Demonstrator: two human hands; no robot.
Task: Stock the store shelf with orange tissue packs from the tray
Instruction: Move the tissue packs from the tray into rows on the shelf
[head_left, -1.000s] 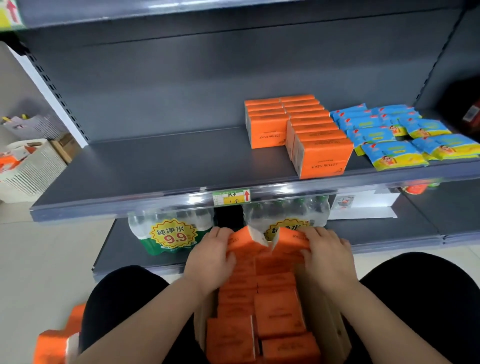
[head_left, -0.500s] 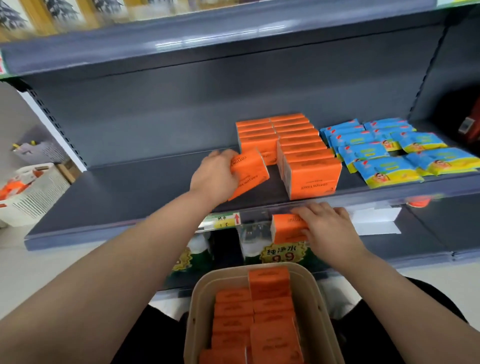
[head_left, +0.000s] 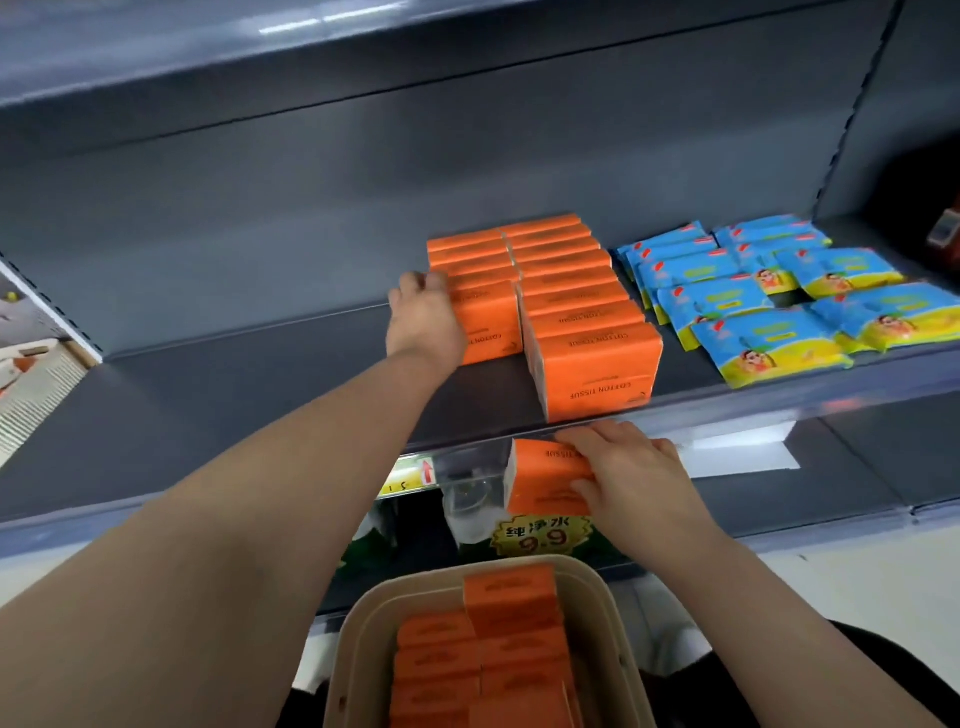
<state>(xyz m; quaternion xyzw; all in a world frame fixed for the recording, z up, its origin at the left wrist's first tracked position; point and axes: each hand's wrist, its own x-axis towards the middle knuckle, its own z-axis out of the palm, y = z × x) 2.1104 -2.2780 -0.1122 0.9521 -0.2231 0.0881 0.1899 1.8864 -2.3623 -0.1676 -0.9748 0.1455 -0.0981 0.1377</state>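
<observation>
Two rows of orange tissue packs (head_left: 571, 291) stand on the grey shelf (head_left: 234, 384). My left hand (head_left: 423, 312) grips an orange pack (head_left: 488, 322) at the front of the left row, standing it upright against the packs behind. My right hand (head_left: 623, 467) holds a second orange pack (head_left: 540, 475) just below the shelf's front edge. A beige tray (head_left: 363, 634) at the bottom holds several more orange packs (head_left: 498, 649).
Blue and yellow wipe packets (head_left: 769, 301) lie to the right of the orange rows. The shelf's left half is bare. Bottled water with a 9.9 price sticker (head_left: 540, 535) sits on the lower shelf. A white basket (head_left: 31, 389) stands at the far left.
My left hand has carried its pack from the shelf's front inward to the front of the left row. My right hand with its pack has stayed below the shelf edge.
</observation>
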